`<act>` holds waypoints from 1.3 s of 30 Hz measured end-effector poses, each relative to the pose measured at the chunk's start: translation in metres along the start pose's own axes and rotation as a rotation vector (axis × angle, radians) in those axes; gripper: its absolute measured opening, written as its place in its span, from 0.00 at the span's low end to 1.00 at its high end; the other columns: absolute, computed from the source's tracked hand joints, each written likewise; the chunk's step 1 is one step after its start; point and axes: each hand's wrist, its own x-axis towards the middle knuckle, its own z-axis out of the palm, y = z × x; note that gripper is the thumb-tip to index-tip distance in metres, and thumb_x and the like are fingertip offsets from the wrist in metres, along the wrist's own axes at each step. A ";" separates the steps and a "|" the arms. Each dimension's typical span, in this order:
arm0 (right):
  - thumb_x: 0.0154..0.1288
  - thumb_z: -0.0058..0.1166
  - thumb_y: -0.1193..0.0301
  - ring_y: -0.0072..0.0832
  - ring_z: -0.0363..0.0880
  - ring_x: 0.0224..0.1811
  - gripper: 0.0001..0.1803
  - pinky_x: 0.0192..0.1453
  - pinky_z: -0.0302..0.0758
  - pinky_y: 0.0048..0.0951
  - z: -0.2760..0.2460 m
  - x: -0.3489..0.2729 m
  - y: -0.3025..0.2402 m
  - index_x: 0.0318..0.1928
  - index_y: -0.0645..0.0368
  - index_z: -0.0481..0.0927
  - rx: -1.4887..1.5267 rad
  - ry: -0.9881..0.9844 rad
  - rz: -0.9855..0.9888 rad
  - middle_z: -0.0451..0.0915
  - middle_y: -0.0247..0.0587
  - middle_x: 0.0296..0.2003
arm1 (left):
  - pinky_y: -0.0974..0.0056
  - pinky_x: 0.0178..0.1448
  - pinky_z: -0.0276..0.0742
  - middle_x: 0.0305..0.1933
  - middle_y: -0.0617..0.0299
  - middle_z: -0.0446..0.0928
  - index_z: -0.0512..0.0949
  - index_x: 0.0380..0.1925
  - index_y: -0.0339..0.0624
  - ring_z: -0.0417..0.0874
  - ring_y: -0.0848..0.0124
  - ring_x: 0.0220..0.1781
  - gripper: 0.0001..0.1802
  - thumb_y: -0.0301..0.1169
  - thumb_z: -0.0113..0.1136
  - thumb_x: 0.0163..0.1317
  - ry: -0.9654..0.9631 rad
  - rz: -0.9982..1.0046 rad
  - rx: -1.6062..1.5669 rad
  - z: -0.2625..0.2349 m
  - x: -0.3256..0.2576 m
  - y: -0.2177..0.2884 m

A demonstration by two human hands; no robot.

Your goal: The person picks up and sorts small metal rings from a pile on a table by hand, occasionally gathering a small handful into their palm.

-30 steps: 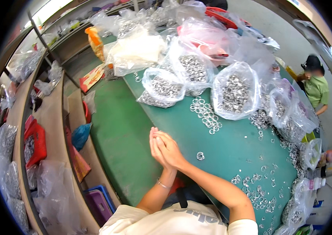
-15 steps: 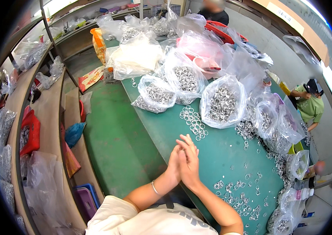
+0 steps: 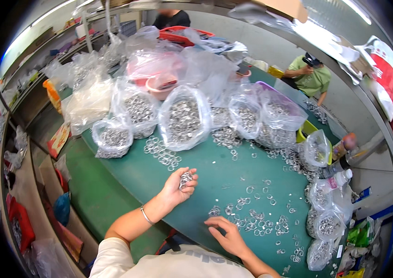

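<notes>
Bare green table (image 3: 212,180) in the middle of the frame leaves a way through, from between the left hand (image 3: 176,190) and right hand (image 3: 228,236) up toward the plastic bags (image 3: 205,119). These bulge up like a wall across the upper middle, a flat patch of rings (image 3: 161,153) before them; loose rings (image 3: 256,222) clutter the lower right, near a bottle (image 3: 340,179)

Head-worn fisheye looks down and forward, close over both hands (image 3: 174,189), across green table (image 3: 209,197).
</notes>
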 end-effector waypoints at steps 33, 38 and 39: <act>0.53 0.65 0.66 0.49 0.57 0.68 0.33 0.69 0.54 0.49 -0.055 -0.077 0.062 0.59 0.62 0.69 -0.849 0.276 0.182 0.64 0.52 0.61 | 0.53 0.65 0.67 0.64 0.49 0.64 0.69 0.56 0.37 0.64 0.50 0.67 0.22 0.21 0.55 0.60 -0.504 0.677 2.246 -0.037 -0.001 -0.105; 0.53 0.62 0.77 0.44 0.72 0.50 0.15 0.53 0.69 0.39 -0.083 -0.062 0.074 0.43 0.63 0.79 -0.618 0.516 0.041 0.75 0.47 0.48 | 0.65 0.52 0.77 0.52 0.53 0.76 0.74 0.49 0.33 0.79 0.62 0.49 0.15 0.17 0.51 0.61 -0.274 0.797 1.874 -0.030 0.016 -0.099; 0.54 0.60 0.78 0.43 0.72 0.51 0.14 0.55 0.69 0.38 -0.092 -0.054 0.074 0.42 0.63 0.79 -0.567 0.524 0.062 0.75 0.48 0.49 | 0.66 0.50 0.78 0.50 0.54 0.77 0.75 0.48 0.33 0.79 0.66 0.47 0.14 0.16 0.51 0.62 -0.238 0.801 1.793 -0.029 0.024 -0.097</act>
